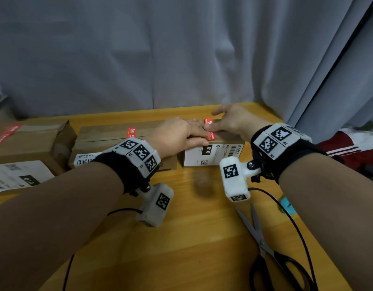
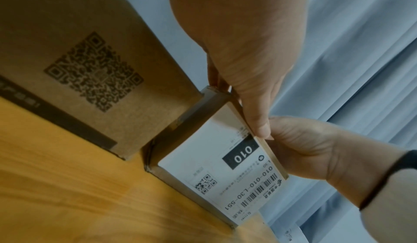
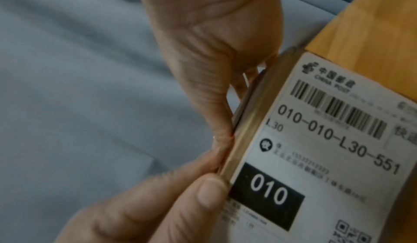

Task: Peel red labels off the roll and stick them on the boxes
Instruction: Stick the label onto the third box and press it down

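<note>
Now both hands are pressing a red label onto the small box. Left grip is lying flat with straight fingers, right grip pinning the label's edge under fingertips. Next, smoothing it down likely needs firm rubbing.

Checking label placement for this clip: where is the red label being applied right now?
In the head view, the red label lies on top of the small box at centre right, pressed between the left hand and right hand, right of the bigger box.

Both hands forward, fingers flat
</note>
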